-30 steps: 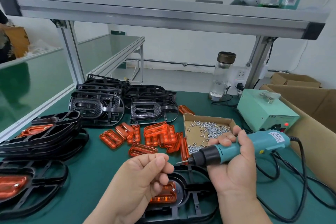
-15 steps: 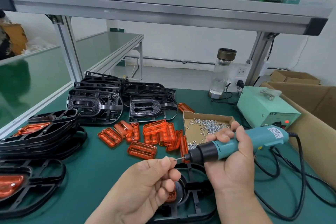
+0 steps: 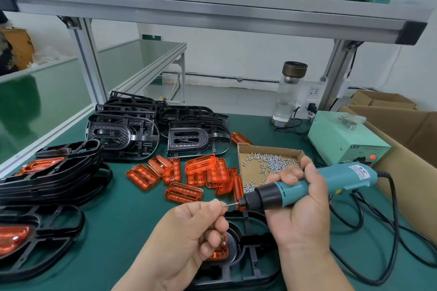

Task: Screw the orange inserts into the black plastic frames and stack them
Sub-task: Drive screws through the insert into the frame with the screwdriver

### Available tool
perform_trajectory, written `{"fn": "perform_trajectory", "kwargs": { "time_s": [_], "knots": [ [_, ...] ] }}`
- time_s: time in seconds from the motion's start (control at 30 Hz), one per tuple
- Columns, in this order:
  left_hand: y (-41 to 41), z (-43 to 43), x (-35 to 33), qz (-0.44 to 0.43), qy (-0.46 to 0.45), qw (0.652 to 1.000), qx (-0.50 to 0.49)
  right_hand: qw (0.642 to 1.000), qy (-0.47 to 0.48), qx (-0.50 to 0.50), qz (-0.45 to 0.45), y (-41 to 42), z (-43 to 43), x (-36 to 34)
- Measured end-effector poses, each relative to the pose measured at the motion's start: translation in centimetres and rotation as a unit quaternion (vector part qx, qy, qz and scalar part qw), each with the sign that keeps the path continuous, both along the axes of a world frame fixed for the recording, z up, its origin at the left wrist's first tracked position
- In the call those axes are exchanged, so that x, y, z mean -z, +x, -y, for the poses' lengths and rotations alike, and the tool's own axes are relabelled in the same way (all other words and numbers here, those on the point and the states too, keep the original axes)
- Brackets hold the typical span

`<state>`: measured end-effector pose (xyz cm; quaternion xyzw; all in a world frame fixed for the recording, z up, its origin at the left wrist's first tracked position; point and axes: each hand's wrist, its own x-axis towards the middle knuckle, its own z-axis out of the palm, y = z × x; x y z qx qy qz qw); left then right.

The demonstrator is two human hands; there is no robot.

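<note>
As the left hand (image 3: pixel 189 238) pinches a screw (image 3: pixel 225 205) and the right hand (image 3: pixel 300 212) grips the screwdriver (image 3: pixel 314 183), the insert (image 3: pixel 218 254) shows translucent orange.

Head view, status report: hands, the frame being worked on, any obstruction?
Right hand grips teal electric screwdriver. Left hand pinches small silver screw at its bit. Black plastic frame, orange translucent insert seated, lies below. Left hand partly hides insert.

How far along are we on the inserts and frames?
Done: a stack of fitted frames on the left shows an orange insert on top. In hand: the left hand pinches a screw at the bit of the screwdriver gripped by the right hand, over a frame with an insert seated. Left: many loose inserts and bare frames at the back.
</note>
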<state>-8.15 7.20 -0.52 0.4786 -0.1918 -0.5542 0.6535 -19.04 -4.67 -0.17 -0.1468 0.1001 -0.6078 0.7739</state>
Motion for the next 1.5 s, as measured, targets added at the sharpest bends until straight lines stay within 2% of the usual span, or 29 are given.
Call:
{"fn": "perform_trajectory", "kwargs": {
  "time_s": [0.37, 0.63, 0.73, 0.83, 0.93, 1.17, 1.5],
  "knots": [
    [-0.3, 0.0, -0.1, 0.039, -0.002, 0.999, -0.028, 1.000, -0.013, 0.002, -0.011, 0.2, -0.2, -0.1],
    [-0.1, 0.0, 0.2, 0.029, 0.003, 0.999, -0.031, 0.999, -0.030, 0.010, -0.017, 0.1, -0.2, 0.0],
    [-0.1, 0.0, 0.3, 0.104, 0.007, 0.993, -0.055, 0.999, -0.042, 0.012, -0.023, 0.2, -0.3, 0.0],
    [-0.1, -0.1, 0.6, 0.237, 0.020, 0.968, -0.083, 0.997, -0.063, 0.017, -0.031, 0.1, -0.5, 0.0],
    [-0.2, -0.2, 0.5, 0.310, 0.023, 0.946, -0.098, 0.996, -0.076, 0.019, -0.034, 0.1, -0.6, 0.0],
    [-0.2, 0.0, 0.7, 0.344, -0.011, 0.931, -0.120, 0.998, -0.053, 0.020, -0.025, 0.1, -0.6, 0.0],
    [0.0, -0.2, 0.8, 0.390, -0.010, 0.913, -0.119, 0.998, -0.048, 0.028, -0.034, 0.1, -0.7, -0.2]
  ]
}}
